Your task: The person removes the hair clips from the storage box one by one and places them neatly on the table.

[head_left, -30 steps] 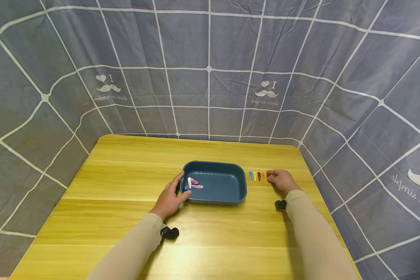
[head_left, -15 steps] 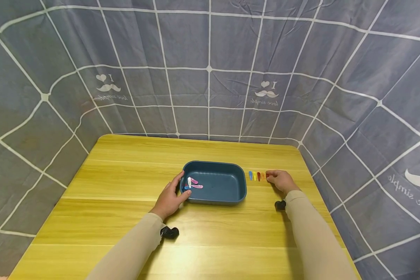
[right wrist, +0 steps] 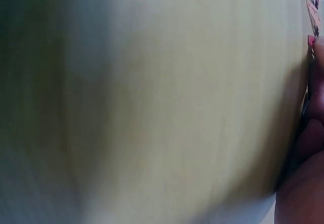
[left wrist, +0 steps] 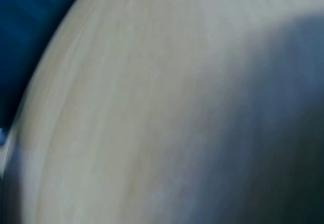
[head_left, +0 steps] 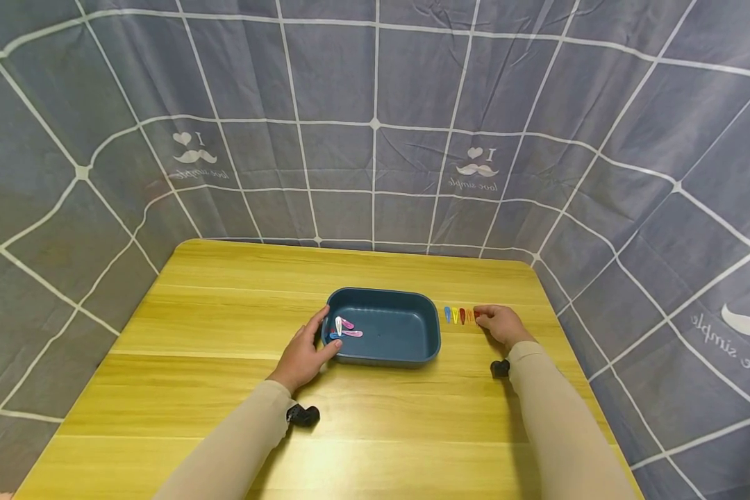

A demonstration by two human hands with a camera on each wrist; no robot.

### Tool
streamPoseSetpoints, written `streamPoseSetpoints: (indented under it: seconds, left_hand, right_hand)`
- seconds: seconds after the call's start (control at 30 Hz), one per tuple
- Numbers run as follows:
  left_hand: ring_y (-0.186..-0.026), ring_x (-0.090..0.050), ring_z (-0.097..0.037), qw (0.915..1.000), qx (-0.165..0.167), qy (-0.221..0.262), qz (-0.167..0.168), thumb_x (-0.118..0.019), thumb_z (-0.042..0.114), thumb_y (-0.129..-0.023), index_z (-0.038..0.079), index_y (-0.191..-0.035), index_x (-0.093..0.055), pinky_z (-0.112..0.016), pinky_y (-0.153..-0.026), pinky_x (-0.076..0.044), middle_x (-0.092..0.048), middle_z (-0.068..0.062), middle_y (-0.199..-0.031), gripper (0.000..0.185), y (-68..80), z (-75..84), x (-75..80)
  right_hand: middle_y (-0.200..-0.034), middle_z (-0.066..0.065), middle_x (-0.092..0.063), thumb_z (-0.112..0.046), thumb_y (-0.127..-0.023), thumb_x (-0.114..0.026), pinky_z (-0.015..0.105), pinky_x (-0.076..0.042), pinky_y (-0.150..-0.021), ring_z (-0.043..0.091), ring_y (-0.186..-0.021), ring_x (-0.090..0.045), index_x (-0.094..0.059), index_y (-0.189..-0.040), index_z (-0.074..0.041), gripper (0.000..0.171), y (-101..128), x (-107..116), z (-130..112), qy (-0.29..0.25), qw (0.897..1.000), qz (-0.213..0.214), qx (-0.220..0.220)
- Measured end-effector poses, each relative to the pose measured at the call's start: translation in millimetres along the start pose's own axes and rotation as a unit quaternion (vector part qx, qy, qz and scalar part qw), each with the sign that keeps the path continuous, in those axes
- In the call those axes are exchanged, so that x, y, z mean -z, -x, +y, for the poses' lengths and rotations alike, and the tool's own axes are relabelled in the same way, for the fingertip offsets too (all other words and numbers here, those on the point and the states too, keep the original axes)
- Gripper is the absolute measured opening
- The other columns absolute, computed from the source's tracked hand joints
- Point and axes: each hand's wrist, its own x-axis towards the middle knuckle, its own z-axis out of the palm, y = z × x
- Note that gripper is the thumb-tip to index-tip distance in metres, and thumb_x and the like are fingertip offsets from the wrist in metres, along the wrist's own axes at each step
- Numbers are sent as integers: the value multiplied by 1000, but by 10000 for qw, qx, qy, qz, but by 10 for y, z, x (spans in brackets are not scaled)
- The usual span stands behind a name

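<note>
My left hand [head_left: 301,355] rests against the left end of a dark blue plastic tub [head_left: 381,361], its thumb at the near rim. Inside, beside that hand, lie a white hair clip [head_left: 339,326], pink hair clips [head_left: 353,333] and a blue hair clip [head_left: 335,335]. Right of the tub, my right hand [head_left: 500,323] pinches a red hair clip [right wrist: 311,41] low at the table, mostly covered by the fingers. It ends a row of a blue clip [head_left: 447,314], a yellow clip [head_left: 455,315], a dark red clip [head_left: 462,316] and an orange clip [head_left: 469,316].
Everything stands on a yellow wood-grain table [head_left: 387,430]. A grey curtain [head_left: 325,160] with white grid lines hangs behind and along both sides. Black wrist cameras sit by the left cuff [head_left: 303,416] and the right cuff [head_left: 501,368].
My right hand, with the red hair clip, has shifted very slightly left and nearer to me at the end of the row. The left hand and tub look unmoved.
</note>
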Motion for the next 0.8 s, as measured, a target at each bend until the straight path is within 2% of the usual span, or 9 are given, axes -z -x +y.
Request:
streamPoseSetpoints:
  seconds: [0.8]
  left_hand:
    - [-151,-44,-42,10000,42,-47,7,-71,49,-98,31,-167,-30,-65,-120,-39,-44,-14,-166,83,-9,12,-1]
  right_hand:
    - [-153,25,-55,-18,-109,-57,60,-37,-122,47,-147,-45,-58,-149,-1,43,-2,13,-3,-14,10000,-48,44]
